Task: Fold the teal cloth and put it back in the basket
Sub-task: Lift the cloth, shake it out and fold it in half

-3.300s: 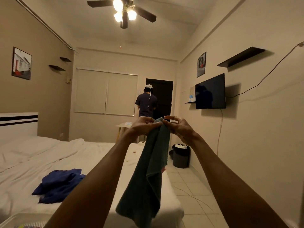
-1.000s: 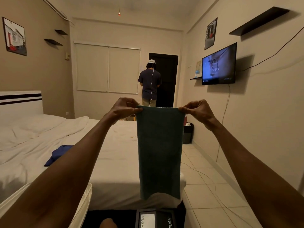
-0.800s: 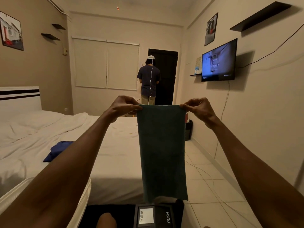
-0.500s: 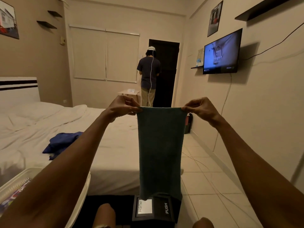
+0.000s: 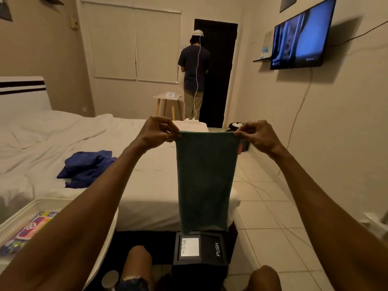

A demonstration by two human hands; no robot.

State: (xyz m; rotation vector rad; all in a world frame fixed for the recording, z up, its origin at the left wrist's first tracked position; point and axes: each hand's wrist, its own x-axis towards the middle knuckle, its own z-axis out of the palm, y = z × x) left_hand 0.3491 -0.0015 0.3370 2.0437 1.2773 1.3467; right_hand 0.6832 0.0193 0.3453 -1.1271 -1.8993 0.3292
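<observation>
The teal cloth [image 5: 204, 181] hangs straight down in front of me as a long narrow strip, its top edge stretched level. My left hand [image 5: 157, 131] pinches the top left corner and my right hand [image 5: 257, 134] pinches the top right corner. The cloth's bottom edge ends just above a black bin lid. A white plastic basket [image 5: 25, 208] stands at the lower left, partly behind my left forearm, with colourful items inside.
A white bed [image 5: 147, 175] lies ahead with a blue garment [image 5: 86, 166] on it. A black push-lid bin [image 5: 199, 248] stands by my knees. A person [image 5: 194, 72] stands at the far door. A TV [image 5: 302, 34] hangs on the right wall. Tiled floor runs along the right.
3.3 s ago my hands held the cloth bunched together; they have since spread it flat. Over the last second the view has tilted down, bringing the basket and bin into sight.
</observation>
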